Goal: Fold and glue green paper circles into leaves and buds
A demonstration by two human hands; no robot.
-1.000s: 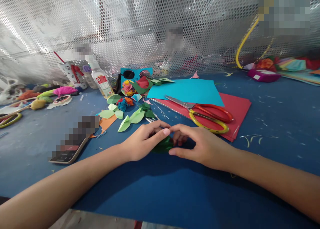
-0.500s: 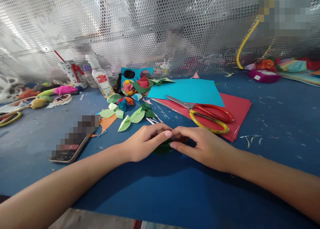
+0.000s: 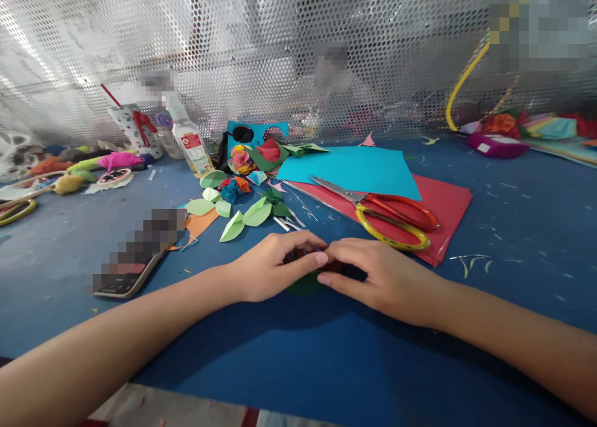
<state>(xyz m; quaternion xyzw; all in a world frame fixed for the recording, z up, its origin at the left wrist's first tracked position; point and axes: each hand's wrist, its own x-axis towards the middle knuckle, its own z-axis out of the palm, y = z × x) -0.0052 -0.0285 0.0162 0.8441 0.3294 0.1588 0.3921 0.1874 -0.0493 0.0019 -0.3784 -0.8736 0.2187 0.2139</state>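
My left hand (image 3: pixel 275 265) and my right hand (image 3: pixel 377 275) meet over the blue table, fingertips touching or nearly so. Between them is a piece of dark green paper (image 3: pixel 303 286), mostly covered by my fingers; its lower part shows beneath the thumbs. Both hands are closed around it with curled fingers. Just beyond my right hand lie scissors with one red and one yellow handle (image 3: pixel 389 233), on red paper sheets (image 3: pixel 450 206) and a bright blue sheet (image 3: pixel 364 169). Light green paper leaves (image 3: pixel 245 219) rest past my left hand.
A phone (image 3: pixel 135 262) lies left of my left hand. Behind stand a bottle of yellowish liquid (image 3: pixel 192 144) and a patterned cup with a straw (image 3: pixel 133 128). Colourful yarn (image 3: pixel 93 166) sits at far left. A purple object (image 3: pixel 497 146) lies at back right, before a perforated metal screen (image 3: pixel 280 48).
The thumbs have shifted slightly on the green paper, and my left thumb sits a little lower and further right. The camera view has moved slightly. Nothing else has visibly changed.
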